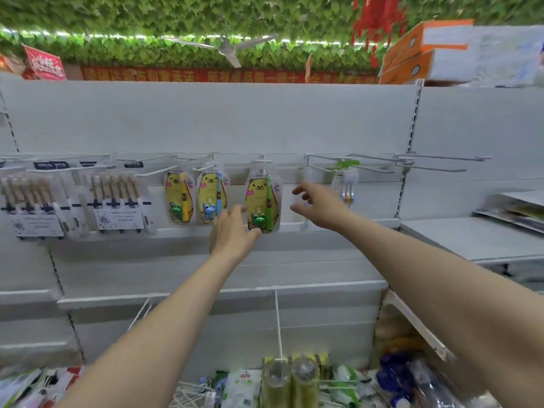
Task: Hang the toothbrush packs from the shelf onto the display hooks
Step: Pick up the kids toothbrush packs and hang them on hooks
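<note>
**Head view: both hands open at the green-brush bear pack**

Head view showed three bear-print toothbrush packs hanging side by side from white display hooks on the pale back panel [206,119]; the yellow-brush pack [178,198] hung leftmost, the blue-brush pack [211,198] just beside it, and the green-brush pack [263,206] a little apart to their right.

The left hand [232,228] reached up at the lower left corner of the green-brush pack with fingers fairly straight and nothing grasped; its thumb lay at the pack's bottom edge, though whether it touched could not be told through the blur. The right hand [319,206] was spread and released just to the right of the same pack, holding nothing and apart from it.

Farther right, a small pack with a green header [346,184] hung from a wire hook, and bare wire hooks [441,161] jutted out beside it; at the left, multi-brush packs [117,198] filled their hooks.

Low in the frame, the lower shelf [206,295] edged a jumble of packaged goods [279,384], too blurred to sort; above the panel ran leafy greenery [147,13], a ceiling fan [226,48] and a red banner [206,75].
</note>
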